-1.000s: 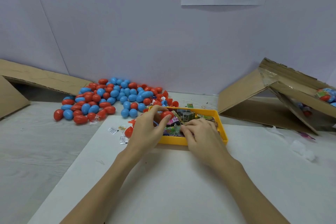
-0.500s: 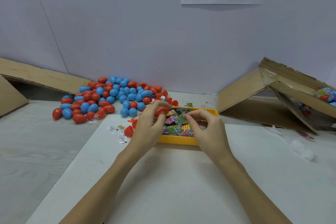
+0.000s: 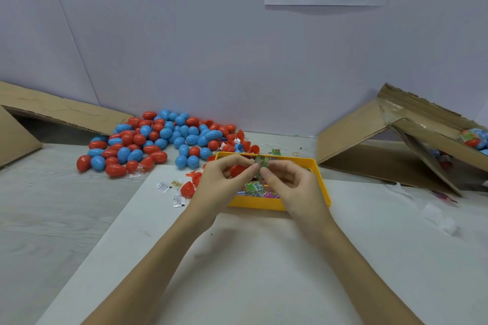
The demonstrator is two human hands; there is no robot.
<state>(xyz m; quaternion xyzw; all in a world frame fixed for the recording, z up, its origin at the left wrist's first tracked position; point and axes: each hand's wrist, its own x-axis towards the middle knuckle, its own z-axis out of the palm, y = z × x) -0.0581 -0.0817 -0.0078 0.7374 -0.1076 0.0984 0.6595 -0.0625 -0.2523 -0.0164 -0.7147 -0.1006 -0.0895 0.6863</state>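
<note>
Packet (image 3: 262, 162): one, pinched between left hand (image 3: 224, 183) and right hand (image 3: 294, 186) | red shell (image 3: 237, 170): one, left-held

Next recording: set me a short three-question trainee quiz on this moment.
1. True or false: the left hand holds a blue shell.
2. What colour is the tray under both hands? A green, B yellow, C white.
3. Fill in: the right hand pinches a small printed ____.
Key: 1 false, it holds a red shell; 2 B; 3 packet.
</note>
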